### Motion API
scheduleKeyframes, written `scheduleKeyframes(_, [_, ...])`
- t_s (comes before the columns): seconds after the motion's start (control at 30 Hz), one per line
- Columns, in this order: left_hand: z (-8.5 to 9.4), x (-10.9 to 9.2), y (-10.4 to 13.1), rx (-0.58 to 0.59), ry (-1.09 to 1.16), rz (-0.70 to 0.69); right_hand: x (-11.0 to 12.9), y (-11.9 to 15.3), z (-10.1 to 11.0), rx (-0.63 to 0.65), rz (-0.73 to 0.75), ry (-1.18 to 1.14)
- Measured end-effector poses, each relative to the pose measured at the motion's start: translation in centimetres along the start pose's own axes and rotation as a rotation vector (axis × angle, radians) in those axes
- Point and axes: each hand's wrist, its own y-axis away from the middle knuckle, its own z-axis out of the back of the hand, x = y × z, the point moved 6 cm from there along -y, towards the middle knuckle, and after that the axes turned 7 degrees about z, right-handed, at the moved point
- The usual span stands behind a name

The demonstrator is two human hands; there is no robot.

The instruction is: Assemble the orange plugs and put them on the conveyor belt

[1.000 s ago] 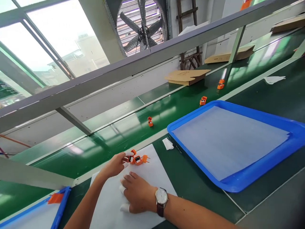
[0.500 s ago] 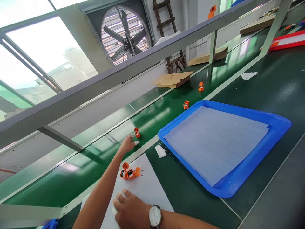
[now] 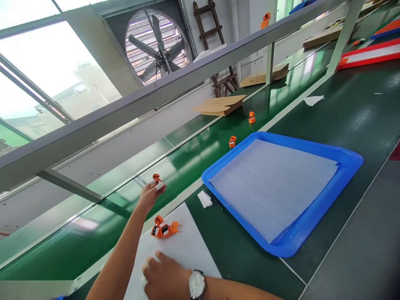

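Note:
My left hand (image 3: 150,195) reaches over the green belt, with white covers on some fingertips. Its fingers close round a small orange plug case (image 3: 156,179) with a raised lid. Below it, my right hand (image 3: 162,275), with a watch on the wrist, rests on a white sheet (image 3: 187,237). Its fingers are slightly bent and apart, and nothing shows in them. Just beyond these fingers, several orange plug pieces (image 3: 165,230) sit together on the sheet, dark and white parts inside. Farther along the belt stand two more orange pieces (image 3: 232,142) (image 3: 251,117).
A blue tray (image 3: 325,208) lined with white paper lies at the right. Small white papers (image 3: 205,199) lie near its left corner. Open cardboard boxes (image 3: 220,105) stand beyond the belt. A grey metal rail (image 3: 175,79) crosses above. A red-edged tray (image 3: 371,54) is at far right.
My left hand has closed on the orange case and moved left with it, off its earlier spot. The view has shifted slightly; my right hand still rests on the sheet.

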Motion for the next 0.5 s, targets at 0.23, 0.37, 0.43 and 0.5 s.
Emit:
scheduleKeyframes(0.23, [6.3, 4.2, 15.4, 0.11, 0.519, 0.082, -0.2, 0.7, 0.9, 0.008, -0.08, -0.088])
scheduleKeyframes(0.37, [8.1, 8.6, 22.0, -0.009, 0.386, 0.026, -1.2, 0.8, 2.1, -0.047, -0.225, -0.363])
scheduleKeyframes(0.43, [8.7, 10.6, 23.9, -0.16, 0.197, -0.061, -2.4, 1.0, 3.0, -0.214, -0.404, -0.631])
scheduleKeyframes(0.5, [8.8, 11.7, 25.2, -0.269, -0.026, -0.196, -3.4, 1.3, 3.1, -0.33, -0.62, -0.954])
